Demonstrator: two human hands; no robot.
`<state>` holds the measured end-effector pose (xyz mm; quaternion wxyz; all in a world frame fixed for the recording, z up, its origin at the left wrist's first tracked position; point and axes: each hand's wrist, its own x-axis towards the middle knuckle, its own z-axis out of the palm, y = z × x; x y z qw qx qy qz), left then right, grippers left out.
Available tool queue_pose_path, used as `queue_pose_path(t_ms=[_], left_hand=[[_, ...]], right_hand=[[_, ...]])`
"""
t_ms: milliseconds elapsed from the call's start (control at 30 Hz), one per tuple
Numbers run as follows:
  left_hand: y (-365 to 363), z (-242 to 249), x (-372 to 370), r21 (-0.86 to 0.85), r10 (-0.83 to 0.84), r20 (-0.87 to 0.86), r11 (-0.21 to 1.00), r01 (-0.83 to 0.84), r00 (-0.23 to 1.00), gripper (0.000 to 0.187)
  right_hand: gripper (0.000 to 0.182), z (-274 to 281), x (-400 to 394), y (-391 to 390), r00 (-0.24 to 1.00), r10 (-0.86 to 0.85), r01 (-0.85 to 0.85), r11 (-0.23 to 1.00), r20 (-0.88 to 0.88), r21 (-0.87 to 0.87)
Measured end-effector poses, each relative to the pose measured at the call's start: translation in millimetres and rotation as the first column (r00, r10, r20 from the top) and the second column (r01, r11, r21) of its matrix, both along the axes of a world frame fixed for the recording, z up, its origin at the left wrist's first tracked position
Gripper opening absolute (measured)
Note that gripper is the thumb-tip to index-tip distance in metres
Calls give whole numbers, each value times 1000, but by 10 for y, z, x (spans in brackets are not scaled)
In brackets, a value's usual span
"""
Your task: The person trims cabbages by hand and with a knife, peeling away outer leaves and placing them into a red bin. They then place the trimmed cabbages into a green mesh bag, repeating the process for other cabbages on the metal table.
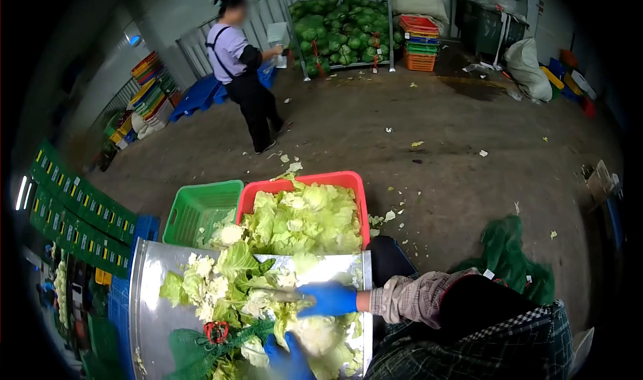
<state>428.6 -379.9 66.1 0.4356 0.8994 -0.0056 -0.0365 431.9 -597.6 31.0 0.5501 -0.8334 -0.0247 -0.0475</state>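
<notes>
My right hand (pixel 328 299), in a blue glove, is closed around the handle of a knife (pixel 278 294); its blurred blade points left over the leaves. Just below it, a white cauliflower head (pixel 318 334) lies on the metal table (pixel 151 279). My left hand (pixel 288 358), also gloved in blue, grips the cauliflower's near left side, thumb and fingers spread around it. Loose green leaves (pixel 236 263) and cauliflower pieces (pixel 201 273) are heaped left of the knife. A green net bag (pixel 191 353) with a red tie lies beside them.
A red crate (pixel 365 206) full of leaves and a green crate (pixel 177 209) stand against the table's far edge. Green netting (pixel 506 259) lies on the floor at right. Another person (pixel 234 65) stands beyond, near a rack of bagged green vegetables (pixel 341 32).
</notes>
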Motion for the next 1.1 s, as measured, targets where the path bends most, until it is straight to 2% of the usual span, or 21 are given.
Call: queue_pose_path(t_ms=[33, 133, 167, 200, 233, 267, 333, 367, 400, 433, 467, 500, 533, 567, 600, 700, 800, 933, 1033, 1067, 1100], left_hand=[[35, 20, 105, 17, 86, -162, 996, -84, 983, 52], [523, -914, 427, -232, 300, 194, 939, -254, 934, 47], [882, -1389, 669, -8, 235, 335, 969, -246, 913, 47], [1060, -1480, 778, 139, 217, 435, 943, -303, 874, 47], [1150, -1345, 886, 252, 236, 540, 871, -423, 808, 47], [1243, -1067, 991, 263, 239, 654, 818, -512, 717, 48], [1251, -375, 1111, 170, 233, 755, 833, -526, 613, 51], [1093, -156, 1037, 43, 230, 669, 937, -346, 707, 55], [935, 66, 960, -121, 221, 570, 975, -186, 792, 61], [569, 254, 720, -132, 191, 412, 980, -149, 891, 73], [618, -177, 591, -281, 31, 161, 959, 16, 986, 85], [352, -204, 372, -116, -95, 89, 988, 105, 992, 93], [83, -235, 157, 46, -220, 13, 975, 219, 975, 101], [-107, -151, 22, -459, -149, -63, 882, 104, 987, 106], [-149, -165, 23, -496, -128, -67, 865, 78, 990, 108], [-140, -100, 79, -554, -155, -157, 831, 43, 975, 103], [-63, -118, 212, -541, -232, -134, 832, 125, 964, 100], [-129, -127, 206, -468, -195, -84, 873, 135, 977, 102], [-184, -325, 95, -545, -128, -51, 835, 80, 990, 105], [-170, -376, 40, -588, -107, -47, 807, 59, 993, 105], [-167, -251, -4, -437, -128, 26, 891, 126, 991, 105]], right_hand=[[75, 199, -138, 36, 991, 34, -63, 972, -129, -226], [85, -38, -218, 18, 959, 42, -85, 986, -279, -143], [85, -38, -258, 22, 953, 62, -109, 984, -298, -144], [86, -24, -294, 11, 944, 81, -133, 980, -319, -146], [86, -9, -327, 5, 934, 101, -159, 977, -342, -145], [83, 21, -336, -2, 944, 68, -136, 972, -322, -192], [79, 73, -353, 23, 956, 37, -118, 957, -292, -263], [73, -13, -305, 44, 965, 25, -76, 980, -261, -185], [68, -198, -186, 47, 970, 16, -39, 995, -241, -93], [62, -435, -47, 57, 978, -22, 38, 997, -209, 70], [61, -387, 40, 30, 988, -80, 86, 995, -128, 46], [57, -461, 129, 23, 980, -126, 140, 987, -152, 85], [50, -395, 165, -30, 978, -120, 121, 993, -171, -4], [46, -348, 154, -98, 987, -123, 109, 984, -100, -140], [42, -309, 137, -158, 992, -120, 109, 956, -25, -273], [38, -187, -15, -240, 970, 18, 92, 892, 240, -442], [43, 114, -234, -156, 997, 78, -63, 848, 7, -526], [51, 11, -228, -37, 998, 17, 22, 810, 60, -586], [51, -32, 38, -28, 989, 17, -99, 809, -145, -579], [52, -135, 228, -96, 935, -23, -140, 893, -353, -428], [54, -316, 390, -194, 906, -31, -175, 880, -422, -442]])
